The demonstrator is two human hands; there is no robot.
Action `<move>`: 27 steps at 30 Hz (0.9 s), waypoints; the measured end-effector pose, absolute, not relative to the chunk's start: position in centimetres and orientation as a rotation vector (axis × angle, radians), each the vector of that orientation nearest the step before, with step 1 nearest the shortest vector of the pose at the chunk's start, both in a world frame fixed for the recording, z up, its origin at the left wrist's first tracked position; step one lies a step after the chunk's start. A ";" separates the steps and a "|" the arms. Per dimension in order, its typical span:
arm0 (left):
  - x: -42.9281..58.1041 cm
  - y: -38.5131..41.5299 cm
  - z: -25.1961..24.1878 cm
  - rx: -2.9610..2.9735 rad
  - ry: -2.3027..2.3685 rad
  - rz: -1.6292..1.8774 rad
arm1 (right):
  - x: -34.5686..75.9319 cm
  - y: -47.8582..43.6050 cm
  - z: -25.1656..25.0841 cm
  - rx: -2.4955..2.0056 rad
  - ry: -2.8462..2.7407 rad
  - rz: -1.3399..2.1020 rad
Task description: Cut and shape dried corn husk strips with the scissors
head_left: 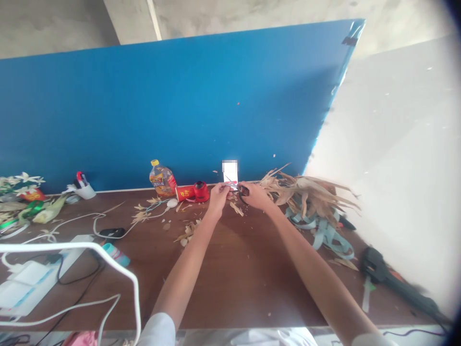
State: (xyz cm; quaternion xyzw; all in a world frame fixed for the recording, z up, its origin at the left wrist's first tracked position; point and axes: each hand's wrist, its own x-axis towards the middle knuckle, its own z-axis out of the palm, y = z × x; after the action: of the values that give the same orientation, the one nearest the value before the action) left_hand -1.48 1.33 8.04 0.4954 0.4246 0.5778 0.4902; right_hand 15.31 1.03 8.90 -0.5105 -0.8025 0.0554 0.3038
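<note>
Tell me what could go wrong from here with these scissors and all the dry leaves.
The scissors in the right hand are working very close to the left hand, so a slip might nick it. The dried leaves also lie fairly near what looks like a black glue gun; if it's hot, they could scorch.

A tall blue board (pixel 173 105) fills the middle of the view, standing behind a brown wood-grain tabletop (pixel 245 288), with a small black clip (pixel 349 41) at its top right corner. To the right stands a pale white panel (pixel 389 158), flecked with a few specks and washed bright by soft, even light. Above the board shows rough grey concrete (pixel 54 29), crossed by 1 pale strip (pixel 153 19) — a thin white trim (pixel 122 190) runs along the board's foot.
</note>
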 end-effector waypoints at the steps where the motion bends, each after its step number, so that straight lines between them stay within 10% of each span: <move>1: -1.5 1.3 8.1 1.209 1.026 1.400 | 15.3 1.0 8.9 -1.352 -2.129 0.136; 27: -1.5 1.3 7.9 1.233 1.043 1.401 | 15.3 1.1 8.8 -1.224 -2.176 0.239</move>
State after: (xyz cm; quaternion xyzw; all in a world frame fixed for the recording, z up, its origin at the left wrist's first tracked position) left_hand -1.50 1.34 7.90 0.5055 0.4277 0.5744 0.4813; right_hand 15.31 1.05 8.84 -0.4639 -0.8244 0.0907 0.3114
